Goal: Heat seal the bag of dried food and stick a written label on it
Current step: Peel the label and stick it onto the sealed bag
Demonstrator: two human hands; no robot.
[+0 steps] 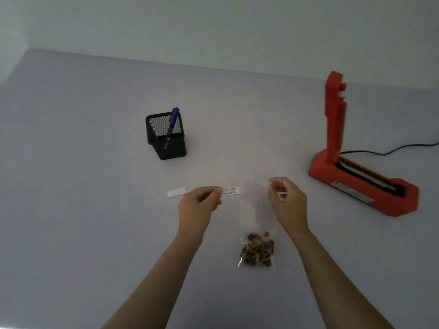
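Black mesh pen pot [165,136], far left of centre, blue pen [171,125] leaning in it. Blank white paper strip [176,193] flat on grey table [71,186], just left of left hand [198,204]. Left thumb and forefinger pinch left end of handwritten white label [230,191]; long axis left-right, free end pointing at bag top. Clear plastic bag of brown dried food [257,250] lies flat, centre; long axis near-far, food end toward person. Right hand [286,201] curled at bag's top right corner; grip unclear. Red heat sealer [361,181] far right, arm raised.
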